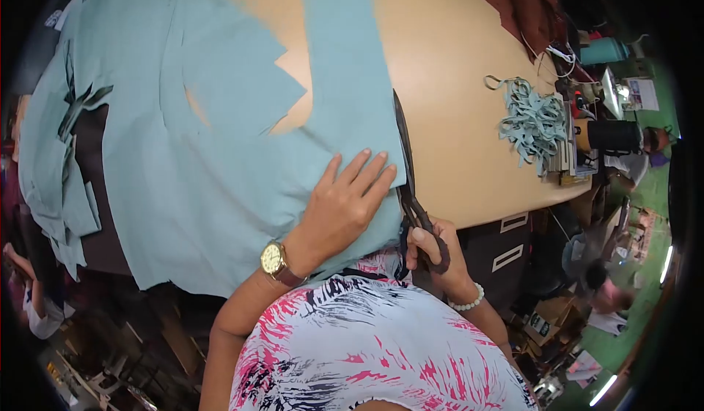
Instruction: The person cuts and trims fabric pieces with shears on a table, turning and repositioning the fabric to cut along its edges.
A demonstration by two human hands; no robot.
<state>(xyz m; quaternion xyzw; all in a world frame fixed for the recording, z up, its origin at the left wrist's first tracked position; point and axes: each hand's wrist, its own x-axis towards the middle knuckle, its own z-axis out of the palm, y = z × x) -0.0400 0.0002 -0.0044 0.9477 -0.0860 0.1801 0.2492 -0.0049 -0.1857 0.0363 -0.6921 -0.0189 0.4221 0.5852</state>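
Light blue-green fabric [220,191] lies spread over the table, with notched cut edges and a long strip reaching away at the top. My left hand [342,204] rests flat on it, fingers spread, close to its right edge. In my right hand [446,257] is a pair of large dark scissors [409,169], with my fingers around the handles. The blades point away from me along the fabric's right edge. Whether they bite into the cloth, I cannot tell. The lower handle is partly hidden by my fingers.
The table [455,103] is light wood with a curved edge. A heap of narrow blue-green fabric strips [532,121] sits on its right side. Brown-red cloth [521,8] lies at the far right, near a teal bottle [604,50]. Drawers [491,250] are below the right edge.
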